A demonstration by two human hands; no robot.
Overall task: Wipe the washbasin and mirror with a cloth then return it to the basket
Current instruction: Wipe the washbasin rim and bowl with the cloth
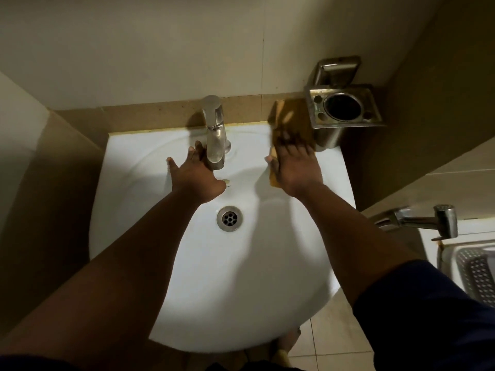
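Glossy white washbasin [187, 277], shiny metal tap [215, 135], soft mustard cloth [292, 121].

Right hand [294, 167] fingers motion-blurred, covering most of the cloth [290, 121]. Left fingertips hidden behind tap [215, 132]. Basket [474, 271] cut off at right edge. Mirror out of view.

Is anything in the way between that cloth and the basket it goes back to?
Nothing visible blocks it. The cloth is under the right hand on the washbasin's back right corner; the basket sits lower right, beyond the spray nozzle.
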